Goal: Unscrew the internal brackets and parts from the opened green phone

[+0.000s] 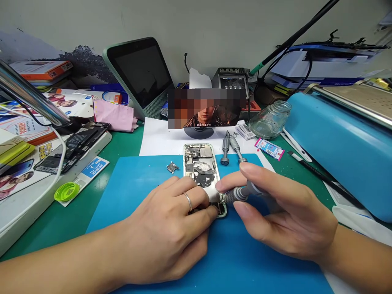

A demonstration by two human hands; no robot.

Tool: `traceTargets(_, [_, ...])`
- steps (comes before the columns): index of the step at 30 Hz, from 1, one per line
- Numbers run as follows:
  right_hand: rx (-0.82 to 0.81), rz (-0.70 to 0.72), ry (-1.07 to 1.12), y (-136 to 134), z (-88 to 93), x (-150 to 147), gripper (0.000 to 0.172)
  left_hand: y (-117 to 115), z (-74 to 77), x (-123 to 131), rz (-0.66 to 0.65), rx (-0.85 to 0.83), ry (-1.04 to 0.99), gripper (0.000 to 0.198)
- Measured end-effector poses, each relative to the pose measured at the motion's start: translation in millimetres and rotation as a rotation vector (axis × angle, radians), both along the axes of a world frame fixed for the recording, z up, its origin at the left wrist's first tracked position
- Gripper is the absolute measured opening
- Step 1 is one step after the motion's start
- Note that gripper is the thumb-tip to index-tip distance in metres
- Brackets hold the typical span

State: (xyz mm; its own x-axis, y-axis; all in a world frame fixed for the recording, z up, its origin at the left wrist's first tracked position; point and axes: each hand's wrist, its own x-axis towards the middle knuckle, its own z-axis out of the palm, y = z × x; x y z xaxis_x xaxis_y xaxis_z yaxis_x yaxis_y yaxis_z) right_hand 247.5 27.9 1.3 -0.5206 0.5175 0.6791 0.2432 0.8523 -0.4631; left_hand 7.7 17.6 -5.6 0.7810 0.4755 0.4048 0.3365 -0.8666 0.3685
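An opened smartphone (196, 167) with a light green frame lies lengthwise on a blue mat (128, 188), its inner boards exposed. My left hand (174, 224) is closed over the phone's lower part, fingers bent onto its edge and hiding some of the inside. Beside the phone's lower right edge, my right hand (288, 216) grips a grey screwdriver (237, 195) between thumb and fingers; its tip is hard to make out. A small camera-like part (172, 167) rests left of the phone. Two more grey screwdrivers (225, 151) lie beyond it to the right.
A phone playing a video (211, 112) stands at the back, beside a tablet-like display (143, 69). To the right are a glass jar (271, 118), a black pen-like tool (309, 165) and a large blue machine (343, 151). On the left lie a green cap (66, 191) and phone parts (73, 147).
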Motion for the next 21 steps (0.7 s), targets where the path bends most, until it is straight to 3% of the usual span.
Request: traceTargets(21, [-0.038, -0.028, 0.072, 1.3, -2.9, -0.3, 0.082, 1.9, 3.2, 1.5, -0.004, 0.007, -0.012, 0.018])
